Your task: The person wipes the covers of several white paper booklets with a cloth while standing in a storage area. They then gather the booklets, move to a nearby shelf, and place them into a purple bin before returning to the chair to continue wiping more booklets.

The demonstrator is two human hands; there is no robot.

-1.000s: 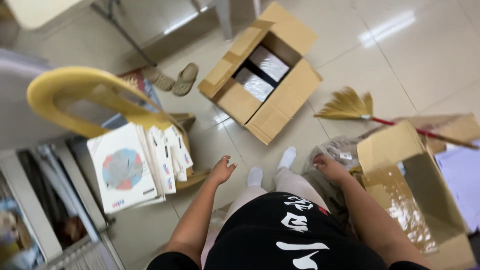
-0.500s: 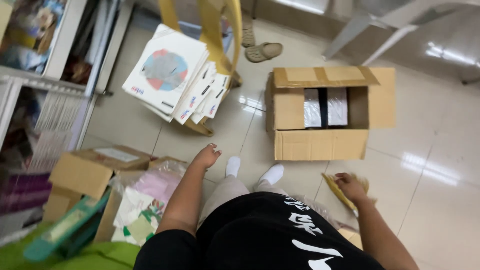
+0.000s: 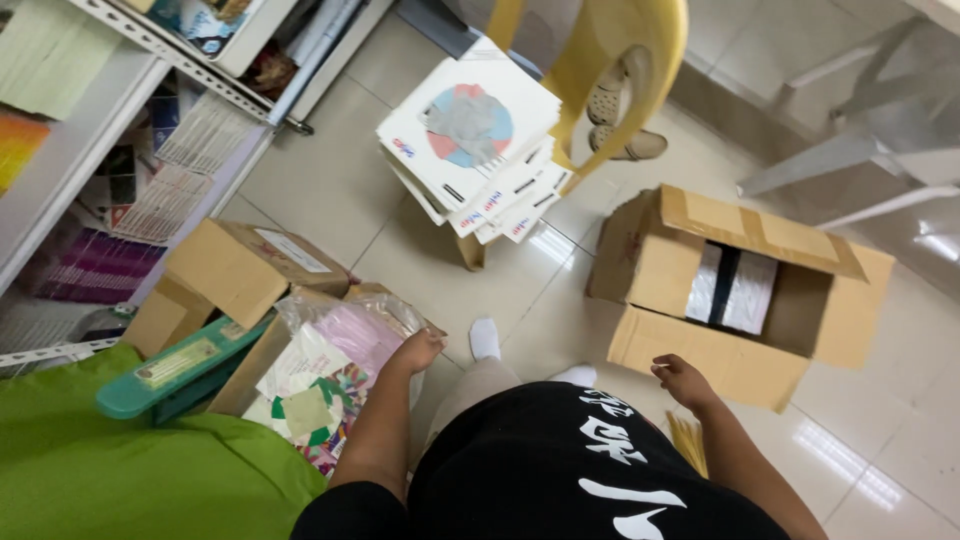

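I stand on a tiled floor in white socks and a black shirt with white print. My left hand [image 3: 415, 351] hangs loosely curled, holding nothing, right beside a box of plastic-wrapped coloured paper [image 3: 325, 375]. My right hand [image 3: 682, 380] hovers with fingers apart over the near flap of an open cardboard box [image 3: 700, 345]. Inside that box lie two silver-wrapped packs [image 3: 735, 290].
A stack of white booklets [image 3: 478, 150] rests on a yellow plastic chair [image 3: 610, 70]. A closed cardboard box [image 3: 235, 275], a green tray-like thing [image 3: 180, 370] and green cloth [image 3: 120, 470] lie at left below shelves [image 3: 120, 110]. Sandals [image 3: 620, 130] sit behind the chair; broom bristles [image 3: 688, 440] by my right leg.
My view has swung leftward, so the open box now lies at the right and the shelves at the left. My right hand has moved from the broom to the box's flap.
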